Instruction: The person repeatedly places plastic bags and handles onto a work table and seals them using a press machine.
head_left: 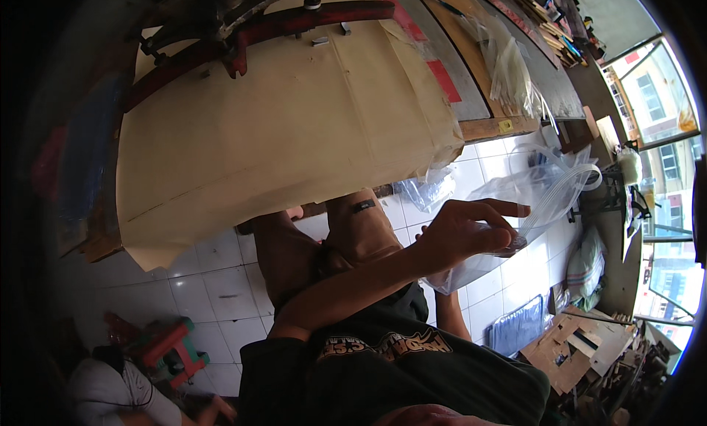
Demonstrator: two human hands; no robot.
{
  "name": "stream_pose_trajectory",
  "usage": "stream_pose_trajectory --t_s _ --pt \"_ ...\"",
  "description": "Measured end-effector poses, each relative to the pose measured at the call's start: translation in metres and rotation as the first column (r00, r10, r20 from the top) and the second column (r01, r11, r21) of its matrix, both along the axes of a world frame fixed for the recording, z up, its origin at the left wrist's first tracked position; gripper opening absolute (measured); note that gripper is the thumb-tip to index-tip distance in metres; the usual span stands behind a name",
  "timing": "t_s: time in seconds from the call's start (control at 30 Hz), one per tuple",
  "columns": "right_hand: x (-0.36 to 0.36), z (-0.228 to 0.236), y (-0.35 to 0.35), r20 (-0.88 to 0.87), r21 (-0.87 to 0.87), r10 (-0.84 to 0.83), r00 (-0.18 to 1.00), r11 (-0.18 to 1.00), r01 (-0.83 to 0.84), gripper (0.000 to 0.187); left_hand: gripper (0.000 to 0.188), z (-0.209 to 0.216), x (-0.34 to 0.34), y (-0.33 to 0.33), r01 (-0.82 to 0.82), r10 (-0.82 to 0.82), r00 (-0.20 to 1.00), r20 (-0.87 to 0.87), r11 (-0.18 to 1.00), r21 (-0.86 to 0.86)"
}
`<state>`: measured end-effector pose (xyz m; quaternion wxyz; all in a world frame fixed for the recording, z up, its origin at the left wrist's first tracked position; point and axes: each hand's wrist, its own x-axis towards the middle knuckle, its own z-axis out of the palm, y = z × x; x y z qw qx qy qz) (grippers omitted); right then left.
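My left forearm crosses in front of my body, and my left hand (471,231) is over a large clear plastic bag (479,268) on the right. Its thumb and bent fingers close on a small, shiny, brownish thing (518,243) that I cannot make out, while one finger stretches out. A band of whitish strips (563,194) curves in a loop beside the fingertips, in or against the bag. My right forearm (451,315) rises behind the bag; the bag and my left hand hide the fingers of my right hand.
A workbench covered with brown paper (258,146) stands ahead, a red curved metal frame (317,17) across its far part. Clear plastic strips (508,69) hang at its right corner. Wooden boards (574,345) lie lower right. Another person (110,389) sits lower left near a red-green stool (173,352).
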<state>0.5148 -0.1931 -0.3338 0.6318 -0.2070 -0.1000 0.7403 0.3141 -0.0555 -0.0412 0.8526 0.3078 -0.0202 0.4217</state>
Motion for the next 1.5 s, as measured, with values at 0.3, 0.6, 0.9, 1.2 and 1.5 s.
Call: stream_pose_trajectory --t_s 0.3,0.6,0.9,1.2,1.5 --pt "0.075 -0.008 -0.066 0.121 -0.146 -0.383 0.916 0.906 0.398 0.035 0.047 -0.042 0.000 0.015 -0.264 0.953 0.284 -0.106 0.184 0.947" --pt "0.135 -0.018 0.029 0.332 -0.191 -0.431 0.839 0.841 0.507 0.028 0.057 -0.032 -0.079 0.073 0.628 0.892 -0.349 0.287 -0.005 0.778" --pt "0.138 -0.057 0.223 0.511 -0.355 -0.256 0.821 0.807 0.473 0.034 0.053 -0.038 -0.081 0.077 0.621 0.897 -0.302 0.323 -0.072 0.780" --pt "0.186 -0.060 0.253 0.623 -0.106 -0.295 0.725 0.886 0.451 0.025 0.052 -0.040 -0.077 0.078 0.596 0.903 -0.291 0.316 -0.087 0.798" --pt "0.149 -0.180 0.102 0.505 -0.833 -0.034 0.863 0.244 0.497 0.057 0.066 -0.028 -0.090 0.076 0.530 0.970 -0.154 0.190 -0.081 0.844"
